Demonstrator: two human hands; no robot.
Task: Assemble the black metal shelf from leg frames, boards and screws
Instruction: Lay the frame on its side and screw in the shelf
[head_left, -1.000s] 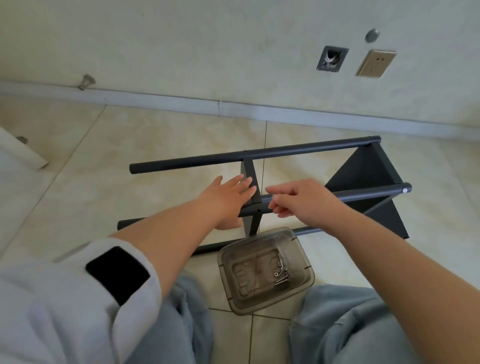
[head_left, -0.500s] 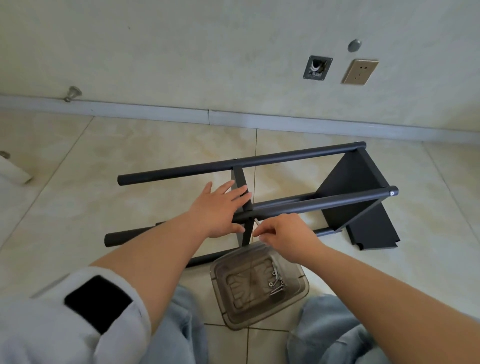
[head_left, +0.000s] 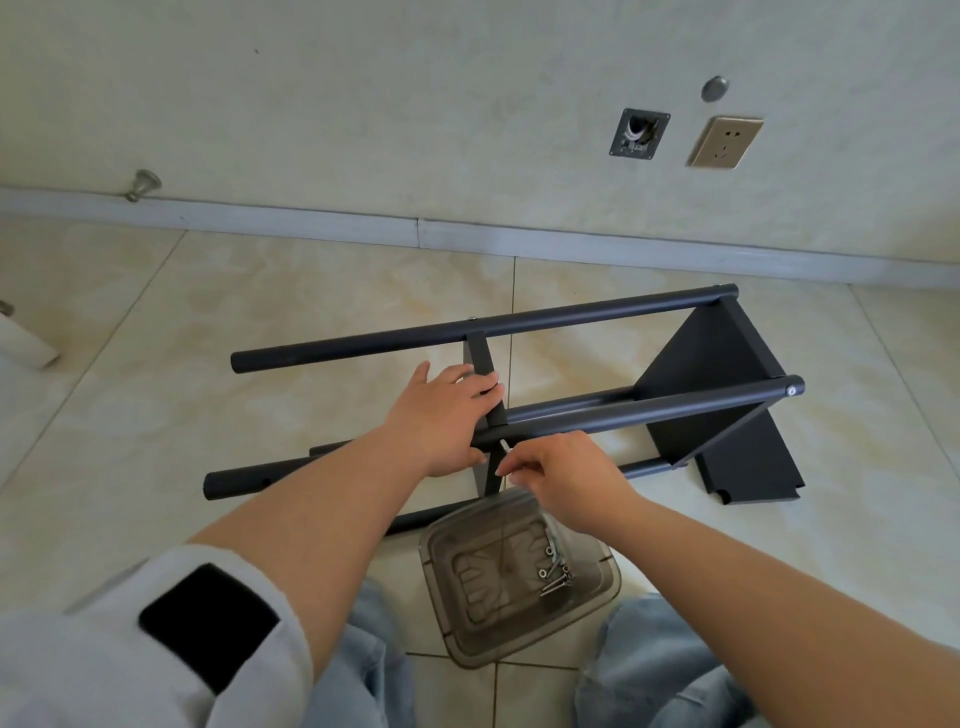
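The black metal shelf lies on its side on the tiled floor, with round leg tubes (head_left: 597, 317) running left to right and one board (head_left: 711, 374) fixed at the right end. My left hand (head_left: 447, 415) rests on a middle board (head_left: 485, 364), fingers over its edge and thumb below the near tube (head_left: 649, 410). My right hand (head_left: 566, 480) pinches a silver screw (head_left: 505, 447) just under that tube at the board's joint. Another loose black board (head_left: 753, 467) lies on the floor at right.
A clear plastic tray (head_left: 519, 577) with several screws (head_left: 555, 571) sits between my knees, right below my right hand. The wall with a socket (head_left: 724, 141) and a skirting board runs behind the shelf. A white object (head_left: 23, 343) lies at the far left.
My right hand came down from the near tube towards the tray and now holds a screw up at the joint. My left hand stayed on the middle board.
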